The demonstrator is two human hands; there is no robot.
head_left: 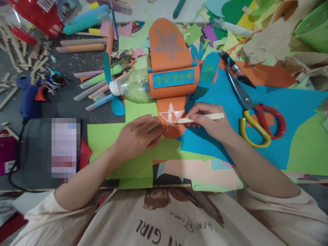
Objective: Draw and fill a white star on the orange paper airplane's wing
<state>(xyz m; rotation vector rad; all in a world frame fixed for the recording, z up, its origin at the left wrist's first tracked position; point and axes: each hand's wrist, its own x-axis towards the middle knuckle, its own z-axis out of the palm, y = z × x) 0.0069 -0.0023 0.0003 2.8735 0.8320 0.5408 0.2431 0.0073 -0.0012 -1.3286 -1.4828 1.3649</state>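
Observation:
A toy airplane made from a plastic bottle (pixel 135 85) lies in front of me, wrapped in orange paper, with a blue paper propeller at its white cap. My right hand (pixel 207 119) is closed around a white marker (pixel 212 116), its tip on the near orange wing (pixel 175 132). A white star outline (pixel 171 116), partly coloured in, shows on that wing. The far wing (pixel 160 30) bears a filled greyish star. My left hand (pixel 142 135) rests beside the near wing, fingers loosely extended and touching its edge, with nothing visible in them.
Scissors (pixel 246 102) with red and yellow handles lie on blue paper (pixel 215 140) at right, near a black marker (pixel 238 70). Several markers, paper scraps and wooden sticks cover the back and left. A blue glue gun (pixel 29 95) and a blurred-out phone (pixel 65 147) are at left.

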